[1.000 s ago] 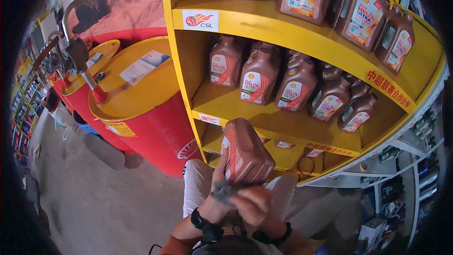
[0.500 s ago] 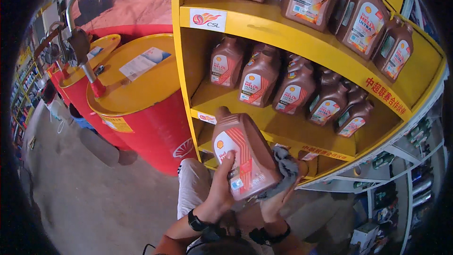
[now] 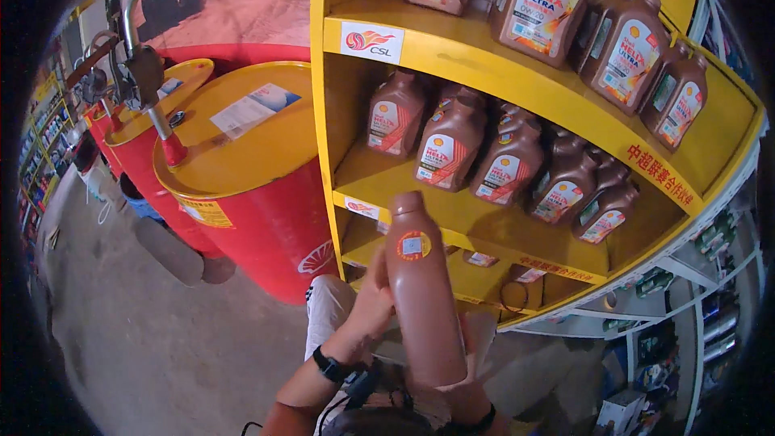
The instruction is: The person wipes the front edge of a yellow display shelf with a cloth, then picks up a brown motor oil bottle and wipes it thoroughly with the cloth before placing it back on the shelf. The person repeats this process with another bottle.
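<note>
A brown plastic engine oil bottle point(image 3: 428, 315) is upright and slightly tilted in front of me, its narrow side facing me. On that side, near the neck, is a round orange-and-yellow sticker with a pale square in it. My left hand point(image 3: 373, 303) grips the bottle from the left, its fingers partly hidden behind it. Only a sliver of my right hand point(image 3: 470, 359) shows at the bottle's lower right. Its fingers are hidden behind the bottle, and so is any sign of the grey cloth.
A yellow shelf unit point(image 3: 476, 230) ahead holds several brown oil bottles point(image 3: 442, 153) on two tiers, with a few items lower down. Red drums with yellow tops point(image 3: 258, 137) and a metal hand pump point(image 3: 145, 73) are at the left. Metal racks with goods stand at the far right.
The bottle has turned from its broad labelled face to its narrow side and stands more upright. The grey cloth in my right hand has gone out of sight, and that hand is now behind the bottle.
</note>
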{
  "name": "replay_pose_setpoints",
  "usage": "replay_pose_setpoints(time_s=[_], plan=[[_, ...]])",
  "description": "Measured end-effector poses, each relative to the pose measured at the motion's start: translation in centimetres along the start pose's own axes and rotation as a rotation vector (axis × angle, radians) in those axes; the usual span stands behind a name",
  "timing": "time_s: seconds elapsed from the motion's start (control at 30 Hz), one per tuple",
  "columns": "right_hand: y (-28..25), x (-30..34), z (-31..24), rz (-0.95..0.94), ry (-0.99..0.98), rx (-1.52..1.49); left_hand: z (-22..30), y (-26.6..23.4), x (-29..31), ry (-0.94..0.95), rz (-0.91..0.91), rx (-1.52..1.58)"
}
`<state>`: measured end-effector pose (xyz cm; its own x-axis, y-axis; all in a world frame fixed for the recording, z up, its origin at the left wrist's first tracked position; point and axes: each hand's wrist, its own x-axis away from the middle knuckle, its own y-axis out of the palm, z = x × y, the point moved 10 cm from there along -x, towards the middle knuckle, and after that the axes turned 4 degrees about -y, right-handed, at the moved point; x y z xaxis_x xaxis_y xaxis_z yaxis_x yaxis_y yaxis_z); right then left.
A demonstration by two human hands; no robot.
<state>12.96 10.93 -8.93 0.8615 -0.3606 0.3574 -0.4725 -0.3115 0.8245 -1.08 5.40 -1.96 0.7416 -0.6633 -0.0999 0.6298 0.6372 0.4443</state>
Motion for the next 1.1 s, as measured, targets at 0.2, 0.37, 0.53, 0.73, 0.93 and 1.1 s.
replay_pose_setpoints(time_s=[0.2, 0.37, 0.53, 0.73, 0.93, 1.1], plan=[[-4.7, -1.1, 0.3, 0.106, -0.029, 0.320, -6.5, -0.6, 0.5, -0.404, -0.024, 0.593], [2.3, 1.4, -12.2, 0.185, -0.728, 0.959, -4.0, -2.0, 1.9, -0.345, 0.121, 0.336], [19.2, 3.5, -14.2, -0.360, -1.111, 1.394, -3.6, 0.6, 2.4, -0.273, -0.058, 0.395], [22.7, 3.4, -8.3, -0.931, -0.994, 1.569, -2.9, 0.9, 3.0, -0.288, -0.107, 0.414], [20.1, 7.0, -5.0, -1.109, -1.010, 1.626, -2.7, 0.9, 3.5, -0.357, -0.079, 0.562], [14.9, 11.5, -1.4, -1.230, -1.112, 1.791, -4.9, -1.4, 2.4, -0.437, 0.122, 0.520]])
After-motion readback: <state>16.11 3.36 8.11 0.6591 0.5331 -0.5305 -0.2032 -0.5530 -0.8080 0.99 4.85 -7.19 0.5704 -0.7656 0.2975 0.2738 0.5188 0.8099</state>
